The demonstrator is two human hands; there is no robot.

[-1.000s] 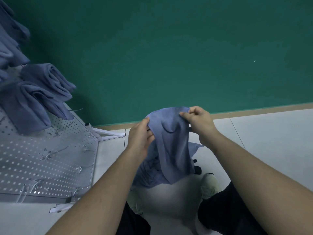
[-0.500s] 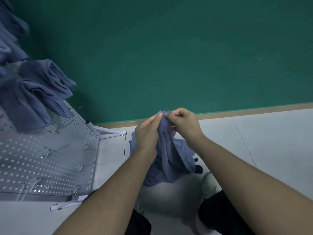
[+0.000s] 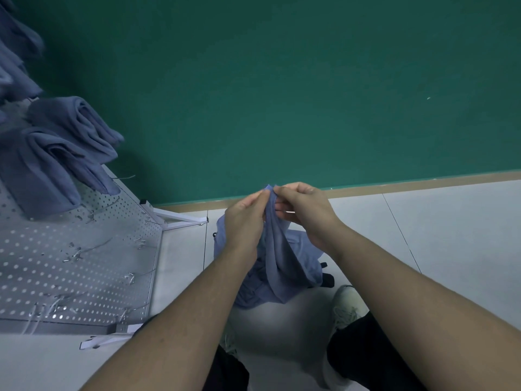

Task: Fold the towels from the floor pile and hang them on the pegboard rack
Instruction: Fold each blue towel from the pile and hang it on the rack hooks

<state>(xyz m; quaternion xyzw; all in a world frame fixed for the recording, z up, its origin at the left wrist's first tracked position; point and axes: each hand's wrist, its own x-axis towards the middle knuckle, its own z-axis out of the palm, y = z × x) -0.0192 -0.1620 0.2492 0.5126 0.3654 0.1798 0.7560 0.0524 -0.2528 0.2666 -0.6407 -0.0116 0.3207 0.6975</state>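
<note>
A blue towel (image 3: 277, 249) hangs folded in half in front of me, its top corners brought together. My left hand (image 3: 245, 218) and my right hand (image 3: 304, 210) pinch that top edge side by side, fingertips almost touching. Under the hanging towel lies the floor pile of blue towels (image 3: 248, 294), partly hidden by my left forearm. The grey pegboard rack (image 3: 84, 261) stands to the left with metal hooks. Several folded blue towels (image 3: 64, 148) hang on its upper part.
A green wall (image 3: 282, 94) with a tan baseboard rises straight ahead. The white feet of the rack (image 3: 180, 218) reach onto the pale tiled floor (image 3: 437, 235). My pale shoe (image 3: 345, 309) and dark trouser legs are at the bottom right.
One second ago my hands held the towel spread apart by its top corners. They have come together, so the towel now hangs doubled and narrower.
</note>
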